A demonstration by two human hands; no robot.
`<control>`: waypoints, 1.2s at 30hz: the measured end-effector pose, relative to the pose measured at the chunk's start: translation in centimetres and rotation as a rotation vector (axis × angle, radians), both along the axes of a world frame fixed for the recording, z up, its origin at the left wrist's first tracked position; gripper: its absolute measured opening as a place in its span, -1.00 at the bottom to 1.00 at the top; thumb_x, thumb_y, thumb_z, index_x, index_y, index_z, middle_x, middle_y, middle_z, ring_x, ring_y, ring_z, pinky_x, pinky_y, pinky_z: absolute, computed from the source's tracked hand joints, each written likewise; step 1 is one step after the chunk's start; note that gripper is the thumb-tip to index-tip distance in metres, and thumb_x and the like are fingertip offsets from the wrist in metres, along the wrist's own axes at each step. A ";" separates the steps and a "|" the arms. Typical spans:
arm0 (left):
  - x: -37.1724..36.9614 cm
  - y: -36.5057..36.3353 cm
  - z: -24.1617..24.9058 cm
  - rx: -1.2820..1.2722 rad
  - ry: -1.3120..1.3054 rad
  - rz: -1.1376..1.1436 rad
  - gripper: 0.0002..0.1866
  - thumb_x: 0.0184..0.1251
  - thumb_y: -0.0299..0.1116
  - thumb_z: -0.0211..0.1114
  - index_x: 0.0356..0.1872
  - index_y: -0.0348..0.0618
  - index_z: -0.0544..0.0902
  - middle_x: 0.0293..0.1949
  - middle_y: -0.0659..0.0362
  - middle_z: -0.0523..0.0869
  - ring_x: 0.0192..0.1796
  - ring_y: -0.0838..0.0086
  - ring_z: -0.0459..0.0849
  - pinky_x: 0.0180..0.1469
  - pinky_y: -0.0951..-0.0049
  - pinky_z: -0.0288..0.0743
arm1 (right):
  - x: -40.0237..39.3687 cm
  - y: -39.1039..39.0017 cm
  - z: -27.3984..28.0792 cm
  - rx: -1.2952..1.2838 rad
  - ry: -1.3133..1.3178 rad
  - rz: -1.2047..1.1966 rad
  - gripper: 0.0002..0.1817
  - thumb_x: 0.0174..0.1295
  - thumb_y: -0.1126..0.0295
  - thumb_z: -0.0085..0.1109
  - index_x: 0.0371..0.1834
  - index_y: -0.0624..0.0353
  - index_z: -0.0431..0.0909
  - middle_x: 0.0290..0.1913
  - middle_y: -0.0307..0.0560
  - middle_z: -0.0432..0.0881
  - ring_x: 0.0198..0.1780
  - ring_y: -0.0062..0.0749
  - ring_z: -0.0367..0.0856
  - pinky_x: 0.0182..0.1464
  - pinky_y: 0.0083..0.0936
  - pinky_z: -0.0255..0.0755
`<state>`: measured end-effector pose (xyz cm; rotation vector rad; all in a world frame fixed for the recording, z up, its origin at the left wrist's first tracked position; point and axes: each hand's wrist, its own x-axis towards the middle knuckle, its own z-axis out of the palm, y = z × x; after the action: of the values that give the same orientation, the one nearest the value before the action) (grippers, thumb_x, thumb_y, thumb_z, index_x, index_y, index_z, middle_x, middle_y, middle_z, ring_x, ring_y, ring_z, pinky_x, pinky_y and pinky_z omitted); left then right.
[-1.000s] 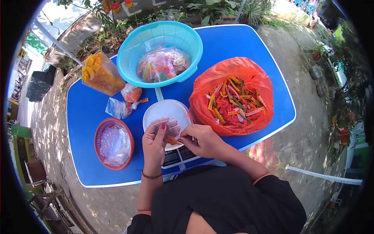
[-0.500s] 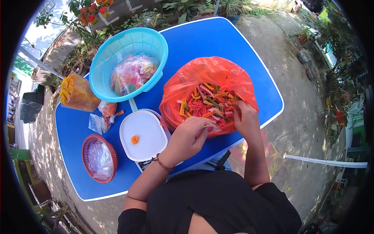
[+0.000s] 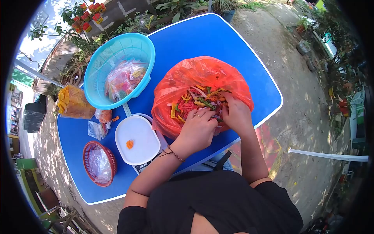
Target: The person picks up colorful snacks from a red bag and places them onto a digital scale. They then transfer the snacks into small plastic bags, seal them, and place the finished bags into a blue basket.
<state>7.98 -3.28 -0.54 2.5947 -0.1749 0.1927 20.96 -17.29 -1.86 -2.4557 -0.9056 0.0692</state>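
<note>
A large red plastic bag [image 3: 202, 70] stands open, filled with colourful crinkled snack pieces [image 3: 191, 104] in red, yellow, green and pale pink. At its near rim my left hand [image 3: 198, 128] is closed, fingers curled toward the snacks; the small clear plastic bag it pinched a moment ago is mostly hidden behind them. My right hand [image 3: 237, 116] reaches over the right side of the opening, fingers bent down among the pieces, closed. Its fingertips are partly hidden, and I cannot make out what lies between them.
Left of the red bag sits a white kitchen scale [image 3: 138, 142] with an orange piece [image 3: 129, 144] on it. A turquoise basket [image 3: 91, 74] holds filled packets. A red basket [image 3: 112, 158] contains clear bags. Yellow chips in a bag [image 3: 76, 102] stand by the blue table's [image 3: 194, 35] left edge.
My left hand has moved right and turned over the snacks, covering the small bag. My right hand has shifted slightly up and left, deeper over the pieces. The view has shifted slightly.
</note>
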 end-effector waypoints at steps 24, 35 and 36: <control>-3.8 2.9 1.5 -0.431 -0.185 0.210 -0.81 0.37 -0.56 0.30 -0.04 -0.19 0.74 0.19 -0.04 0.72 0.26 0.06 0.68 0.31 0.10 0.52 | -1.8 1.1 3.0 0.596 0.447 -0.122 -0.80 0.39 0.42 0.35 -0.06 0.32 0.78 -0.35 -0.16 0.77 -0.41 -0.67 0.63 -0.34 -0.65 0.49; -13.6 6.9 2.8 -0.642 -0.364 0.714 -0.78 0.63 -0.42 0.18 0.06 -0.29 0.72 -0.15 0.12 0.83 -0.13 0.54 0.82 -0.15 0.57 0.64 | -10.1 8.5 3.6 0.531 0.402 0.467 -0.78 0.34 0.62 0.26 0.03 0.30 0.72 -0.24 -0.07 0.75 -0.35 -0.52 0.69 -0.27 -0.56 0.55; -14.9 7.3 2.7 -0.692 -0.348 0.799 -0.78 0.63 -0.41 0.17 0.06 -0.29 0.72 -0.13 0.11 0.84 -0.14 0.54 0.82 -0.15 0.56 0.65 | -11.2 9.5 3.7 0.501 0.384 0.538 -0.77 0.34 0.64 0.24 0.03 0.31 0.72 -0.23 -0.06 0.75 -0.32 -0.50 0.72 -0.25 -0.56 0.57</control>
<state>-6.92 4.06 2.16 1.7915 0.6980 0.8225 9.77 -7.80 1.79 -1.6217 -1.2034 0.4296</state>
